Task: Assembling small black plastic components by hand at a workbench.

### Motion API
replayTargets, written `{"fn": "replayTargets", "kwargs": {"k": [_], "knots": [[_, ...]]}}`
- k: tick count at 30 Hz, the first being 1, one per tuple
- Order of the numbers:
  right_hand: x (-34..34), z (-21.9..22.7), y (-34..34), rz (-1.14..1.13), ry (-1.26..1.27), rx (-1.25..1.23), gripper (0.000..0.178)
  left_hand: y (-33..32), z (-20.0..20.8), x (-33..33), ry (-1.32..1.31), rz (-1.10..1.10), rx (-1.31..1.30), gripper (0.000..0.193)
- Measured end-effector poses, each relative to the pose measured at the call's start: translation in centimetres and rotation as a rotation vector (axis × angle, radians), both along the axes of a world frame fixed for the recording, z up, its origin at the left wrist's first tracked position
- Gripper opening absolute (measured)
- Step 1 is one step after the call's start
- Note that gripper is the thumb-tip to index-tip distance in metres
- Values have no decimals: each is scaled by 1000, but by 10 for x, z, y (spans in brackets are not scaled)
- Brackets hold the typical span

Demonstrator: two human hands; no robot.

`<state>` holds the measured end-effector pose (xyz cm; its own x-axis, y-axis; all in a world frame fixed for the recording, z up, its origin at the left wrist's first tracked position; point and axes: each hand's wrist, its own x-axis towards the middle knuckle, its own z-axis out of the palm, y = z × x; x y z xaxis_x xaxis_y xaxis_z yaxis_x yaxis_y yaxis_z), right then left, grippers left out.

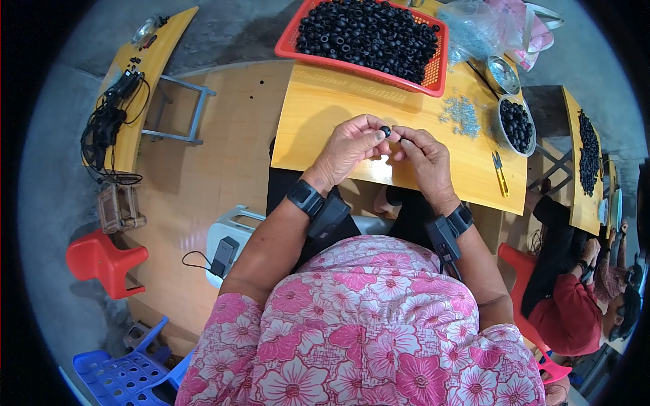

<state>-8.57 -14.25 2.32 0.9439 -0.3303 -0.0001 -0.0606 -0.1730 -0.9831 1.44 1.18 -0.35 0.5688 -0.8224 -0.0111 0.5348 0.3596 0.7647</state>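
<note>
The near half of the counter (318, 128) lies bare along its left edge and near-left corner, giving open passage there. The far edge is blocked by a red basket (433, 84) heaped with black rings. Toward the right edge stand a patch of small metal pieces (462, 114), a bowl of black rings (516, 125) and an empty metal bowl (502, 74); yellow-handled snips (499, 172) lie near the near-right corner.

Yellow-handled scissors (500, 174), red stool (103, 262), blue crate (122, 374), tangled black cables (105, 128), white stool (227, 238)
</note>
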Motion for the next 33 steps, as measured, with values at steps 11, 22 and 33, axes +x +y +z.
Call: {"fn": "replayTargets", "kwargs": {"k": [11, 22, 33], "knots": [[0, 1, 2, -40, 33, 395, 14, 1, -8, 3, 37, -22, 4, 18], [-1, -5, -5, 21, -80, 959, 11, 0, -4, 0, 14, 15, 38, 16], [2, 0, 0, 37, -26, 960, 18, 0, -4, 0, 14, 16, 36, 16]]}}
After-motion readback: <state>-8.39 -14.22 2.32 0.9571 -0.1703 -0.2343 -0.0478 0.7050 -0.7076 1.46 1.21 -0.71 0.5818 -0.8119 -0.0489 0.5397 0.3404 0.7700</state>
